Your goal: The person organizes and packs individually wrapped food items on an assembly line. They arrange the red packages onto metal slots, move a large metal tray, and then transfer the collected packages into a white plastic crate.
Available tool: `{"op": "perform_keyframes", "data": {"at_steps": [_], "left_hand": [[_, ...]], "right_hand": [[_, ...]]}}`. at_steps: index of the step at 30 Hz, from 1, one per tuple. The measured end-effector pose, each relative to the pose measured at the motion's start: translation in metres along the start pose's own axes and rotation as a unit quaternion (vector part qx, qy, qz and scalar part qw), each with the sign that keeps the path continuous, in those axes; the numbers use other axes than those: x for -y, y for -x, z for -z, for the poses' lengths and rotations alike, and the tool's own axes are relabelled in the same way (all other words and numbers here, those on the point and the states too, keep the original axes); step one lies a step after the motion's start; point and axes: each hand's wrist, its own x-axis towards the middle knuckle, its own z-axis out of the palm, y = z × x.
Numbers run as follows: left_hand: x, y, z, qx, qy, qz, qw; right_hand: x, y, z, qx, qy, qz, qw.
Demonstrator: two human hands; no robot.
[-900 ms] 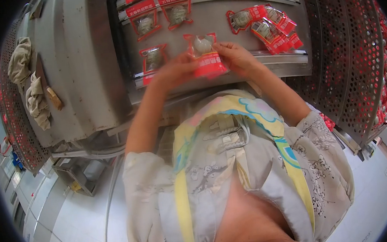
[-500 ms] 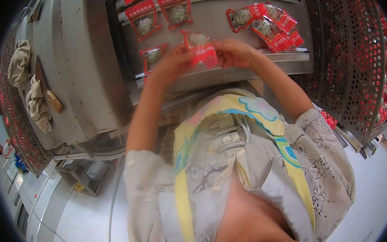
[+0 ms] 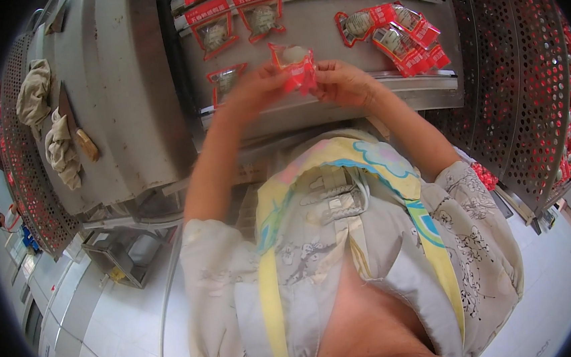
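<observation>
Since the earlier frames the red-and-clear plastic pouch with a pale round item inside (image 3: 295, 63) has been lifted higher and further from the body, now tilted above the grey metal surface (image 3: 327, 31). Left hand (image 3: 257, 89) closed on the pouch's left edge; right hand (image 3: 342, 83) pinching its right edge. Just left of the pouch lies a similar pouch (image 3: 225, 82) flat on the surface; right of it, well apart, a heap of pouches (image 3: 395, 35). Beyond it, two more pouches (image 3: 239, 17).
</observation>
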Motion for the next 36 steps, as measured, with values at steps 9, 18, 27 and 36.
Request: {"op": "perform_keyframes", "data": {"at_steps": [9,18,27,36], "left_hand": [[-0.020,0.005,0.008,-0.207,-0.706,-0.082,0.672],[-0.007,-0.002,-0.001,-0.287,-0.818,-0.043,0.496],[-0.009,-0.006,0.005,-0.246,-0.801,-0.006,0.545],[0.005,-0.013,0.013,-0.230,-0.837,-0.011,0.496]], "right_hand": [[0.025,-0.025,0.008,-0.148,0.610,0.100,0.772],[0.000,-0.035,0.003,-0.212,0.718,0.126,0.651],[0.008,-0.037,0.015,-0.156,0.724,0.111,0.663],[-0.003,-0.031,0.014,-0.160,0.759,0.244,0.582]]}}
